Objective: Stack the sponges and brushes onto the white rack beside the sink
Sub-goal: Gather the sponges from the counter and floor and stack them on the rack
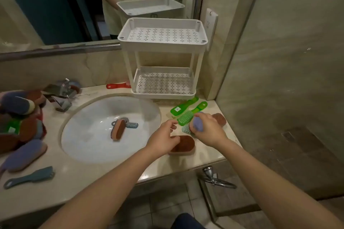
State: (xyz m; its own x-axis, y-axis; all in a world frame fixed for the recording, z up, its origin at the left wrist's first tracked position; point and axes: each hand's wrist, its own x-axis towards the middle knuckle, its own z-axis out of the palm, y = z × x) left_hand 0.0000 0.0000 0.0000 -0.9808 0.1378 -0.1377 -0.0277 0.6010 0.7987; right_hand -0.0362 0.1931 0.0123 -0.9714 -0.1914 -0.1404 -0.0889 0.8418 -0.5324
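The white two-tier rack (163, 48) stands right of the sink, with nothing on either perforated shelf. My right hand (208, 130) grips a purple sponge (197, 124) just above the counter, with a pale green brush (186, 129) under it. My left hand (163, 137) hovers with fingers apart over a brown sponge (183, 145) near the counter's front edge. Two green brushes (186, 109) lie in front of the rack, and another brown sponge (220, 118) lies at the right. A brown sponge (118, 129) and a grey-blue brush (132, 125) lie in the basin.
A pile of purple and brown sponges (18, 117) fills the counter's left side by the chrome tap (61, 96). A grey-blue brush (29, 177) lies at front left, and a red brush (118, 85) behind the sink (89, 147). A wall rises on the right.
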